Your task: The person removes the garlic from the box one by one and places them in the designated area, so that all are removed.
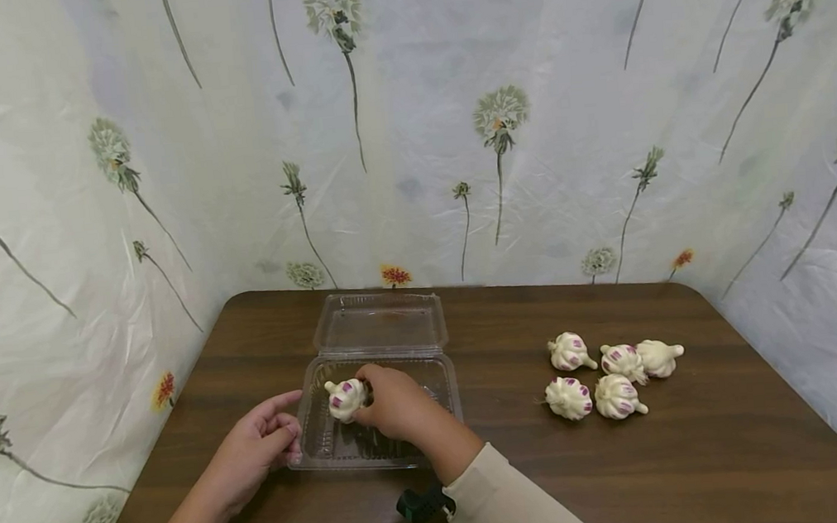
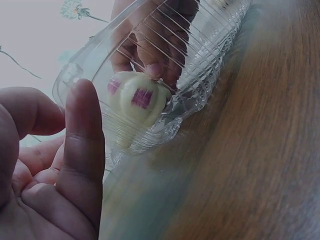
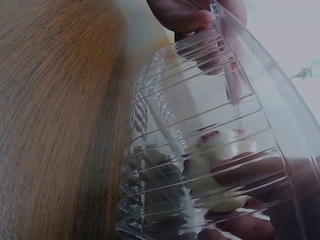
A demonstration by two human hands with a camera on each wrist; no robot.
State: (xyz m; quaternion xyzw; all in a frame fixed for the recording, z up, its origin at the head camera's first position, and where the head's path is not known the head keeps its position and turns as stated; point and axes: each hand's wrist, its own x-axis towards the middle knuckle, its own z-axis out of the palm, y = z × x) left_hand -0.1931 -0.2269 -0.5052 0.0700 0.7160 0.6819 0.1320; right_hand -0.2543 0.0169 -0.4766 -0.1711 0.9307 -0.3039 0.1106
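A clear plastic clamshell container (image 1: 361, 464) lies on the table with its lid (image 1: 382, 321) folded back. My right hand (image 1: 401, 404) reaches into the base and grips a garlic bulb (image 1: 346, 400) with purple patches, its stem pointing left. Through the ribbed wall, the left wrist view shows the same bulb (image 2: 137, 100) low in the container, with fingers (image 2: 150, 50) over it. My left hand (image 1: 255, 446) is at the container's left side, thumb and forefinger pinching its rim. Whether the held bulb touches the container floor is hard to tell.
To the right on the brown wooden table (image 1: 513, 486) lie several more garlic bulbs (image 1: 569, 399) in a loose group. A flower-print sheet (image 1: 407, 129) hangs behind the table and along its sides. Dark wrist mounts (image 1: 421, 506) sit on both wrists.
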